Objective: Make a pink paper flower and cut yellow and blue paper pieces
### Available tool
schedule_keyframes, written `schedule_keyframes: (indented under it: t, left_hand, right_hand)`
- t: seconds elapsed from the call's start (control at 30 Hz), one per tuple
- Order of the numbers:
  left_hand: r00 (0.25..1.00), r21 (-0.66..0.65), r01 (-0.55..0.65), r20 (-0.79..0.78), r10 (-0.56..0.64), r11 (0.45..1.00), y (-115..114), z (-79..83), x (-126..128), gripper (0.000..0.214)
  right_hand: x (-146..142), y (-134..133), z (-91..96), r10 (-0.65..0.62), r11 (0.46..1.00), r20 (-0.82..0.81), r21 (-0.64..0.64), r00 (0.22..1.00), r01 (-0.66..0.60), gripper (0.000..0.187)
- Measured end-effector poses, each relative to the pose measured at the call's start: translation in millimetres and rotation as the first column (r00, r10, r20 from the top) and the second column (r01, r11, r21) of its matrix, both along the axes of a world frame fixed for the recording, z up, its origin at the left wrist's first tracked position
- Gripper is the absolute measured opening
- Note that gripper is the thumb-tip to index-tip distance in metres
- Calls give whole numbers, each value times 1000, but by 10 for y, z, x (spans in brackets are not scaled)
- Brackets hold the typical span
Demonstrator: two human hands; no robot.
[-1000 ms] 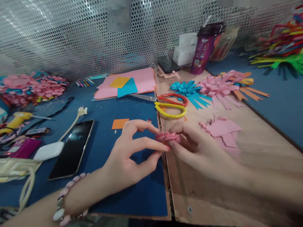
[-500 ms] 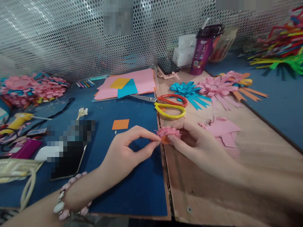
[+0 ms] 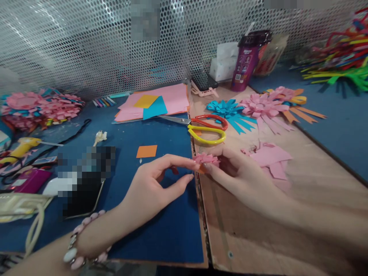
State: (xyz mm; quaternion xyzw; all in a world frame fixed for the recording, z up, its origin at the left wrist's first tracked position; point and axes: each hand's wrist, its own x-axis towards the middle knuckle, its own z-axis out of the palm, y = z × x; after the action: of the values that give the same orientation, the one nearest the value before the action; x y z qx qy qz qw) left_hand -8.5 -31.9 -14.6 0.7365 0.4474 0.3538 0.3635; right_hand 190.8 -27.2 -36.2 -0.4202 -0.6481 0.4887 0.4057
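My right hand point(image 3: 234, 170) pinches a small pink paper flower point(image 3: 207, 158) between thumb and fingers. Under the thumb shows a bit of orange paper point(image 3: 201, 168) at the flower's front edge. My left hand point(image 3: 161, 180) has its thumb and index finger apart, with the index fingertip touching the flower's left edge. Just beyond the flower lie scissors point(image 3: 189, 122) with one red and one yellow handle. An orange paper rectangle point(image 3: 146, 151) rests on the blue mat left of the flower. Pink paper pieces point(image 3: 273, 157) lie right of my right hand.
Blue point(image 3: 225, 109) and pink ribbon flowers point(image 3: 263, 105) lie at the back right, before a purple cup point(image 3: 246, 61). A coloured paper stack point(image 3: 169, 94) stands behind the scissors. To the left are a black phone point(image 3: 83, 195) and a yellow glue gun point(image 3: 25, 147).
My left thumb has moved away from the index finger, so its pinch at the flower's left edge has opened. The right hand keeps its hold on the flower.
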Motion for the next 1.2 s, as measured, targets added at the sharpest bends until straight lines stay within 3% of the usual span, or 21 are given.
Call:
schedule_keyframes:
  t: [0.3, 0.8, 1.07, 1.2]
  left_hand:
    - [994, 68, 100, 26, -102, 993, 18, 43, -18, 19]
    - [982, 99, 166, -109, -155, 981, 1, 83, -1, 26]
    - [984, 97, 152, -107, -141, 984, 9, 83, 4, 27]
    - [996, 27, 73, -59, -71, 997, 37, 51, -15, 16]
  right_hand:
    - [-2, 1, 47, -11, 1000, 30, 15, 999, 11, 8]
    - [2, 14, 16, -8, 1000, 49, 14, 999, 7, 8]
    - [8, 5, 17, -3, 1000, 25, 8, 1000, 3, 9]
    - [5, 14, 10, 3, 1000, 33, 18, 999, -3, 8]
